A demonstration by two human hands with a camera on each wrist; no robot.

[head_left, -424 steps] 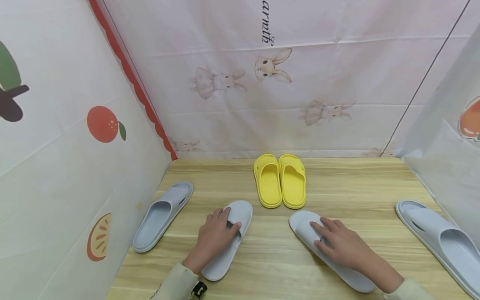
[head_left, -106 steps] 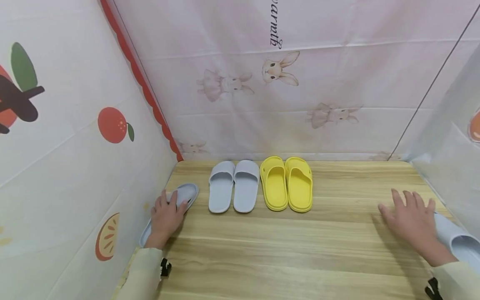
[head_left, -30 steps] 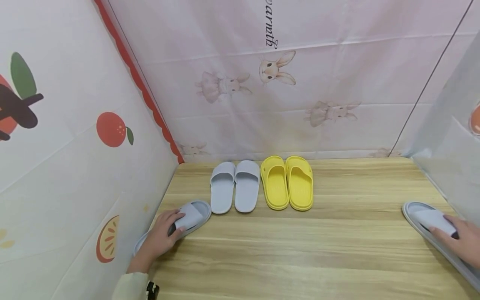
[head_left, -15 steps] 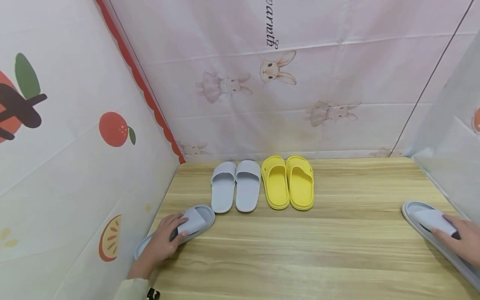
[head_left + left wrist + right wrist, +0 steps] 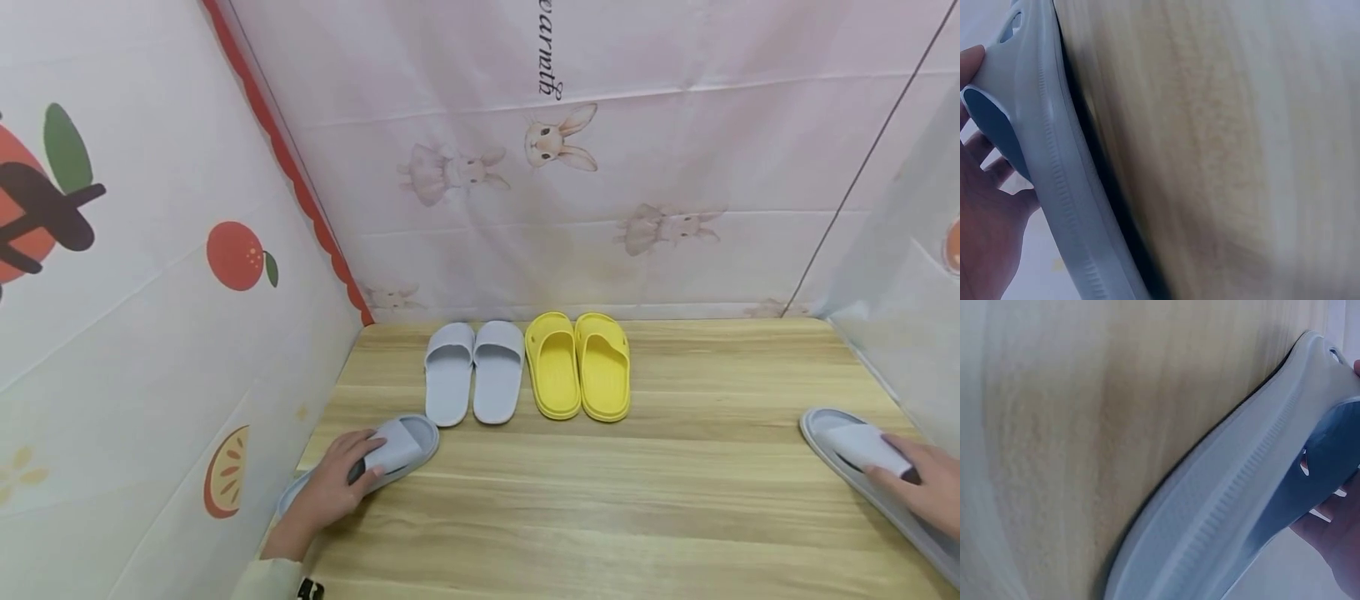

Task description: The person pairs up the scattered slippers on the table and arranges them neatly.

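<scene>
My left hand (image 5: 337, 482) grips a blue-grey slipper (image 5: 401, 450) by its strap, at the table's left side. Its toe points to the back right, close to the heels of a pale grey pair. In the left wrist view, a narrow dark gap runs along the edge of this slipper (image 5: 1054, 144). At the right side, my right hand (image 5: 930, 483) holds the matching slipper (image 5: 862, 443) by its strap, toe towards the back left. The right wrist view has this slipper (image 5: 1210, 506) along its side, with fingers partly hidden behind the strap.
Two pale grey slippers (image 5: 497, 387) stand side by side near the back wall, toes to the wall. Right beside them is a yellow pair (image 5: 557, 383). Printed cloth walls (image 5: 690, 275) bound the wooden table (image 5: 600, 517) at the back, left and right.
The pale grey slippers went from under my hands to beside the yellow pair. Later both hands took hold of the blue-grey slippers. Over the last second the left slipper shifted slightly right and nearer.
</scene>
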